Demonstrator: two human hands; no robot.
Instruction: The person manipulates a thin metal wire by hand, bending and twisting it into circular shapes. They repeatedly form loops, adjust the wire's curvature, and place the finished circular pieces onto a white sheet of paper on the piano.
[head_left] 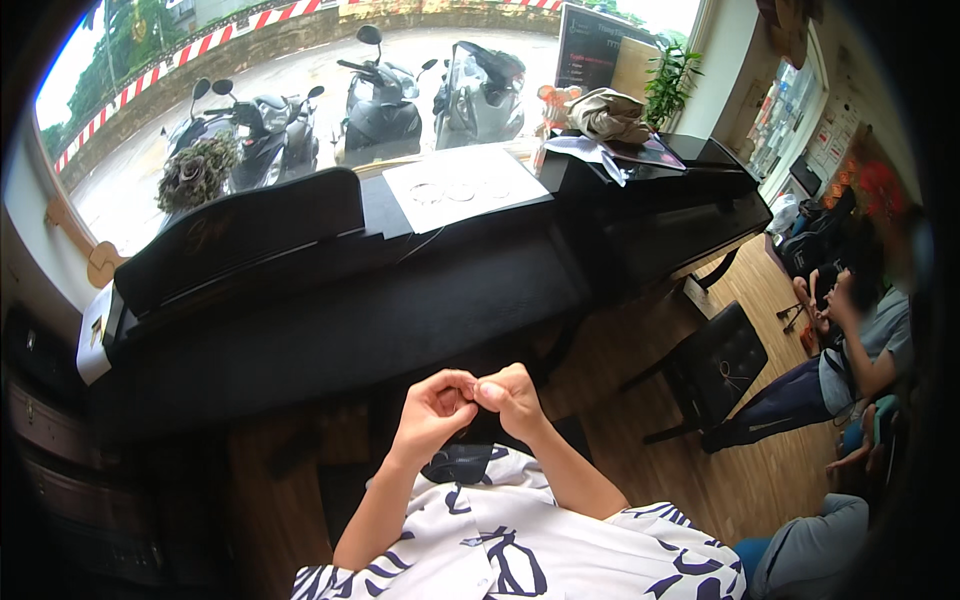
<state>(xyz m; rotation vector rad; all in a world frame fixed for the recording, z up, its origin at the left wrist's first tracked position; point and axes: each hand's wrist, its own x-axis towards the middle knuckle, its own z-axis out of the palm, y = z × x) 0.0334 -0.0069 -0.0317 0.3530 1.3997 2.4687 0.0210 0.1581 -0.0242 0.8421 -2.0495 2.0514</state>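
Note:
In front of my chest, my left hand (434,412) and my right hand (511,401) meet at the fingertips. The left fingers curl round into a pinch. The right hand is closed, its thumb pressed against the fingers beside the left fingertips. Whatever lies between them is too small to make out. Beyond my hands stands a closed black piano (450,285). On its top lies a white sheet (405,190) with several thin rings or coils on it; a thin dark strand curves over the sheet's near edge.
A black padded stool (722,362) stands to the right on the wooden floor, a thin loop on its seat. Another black piano (690,225) bears a bundled beige cloth (608,115) and papers. People sit at far right. Motorbikes (380,108) are parked outside the window.

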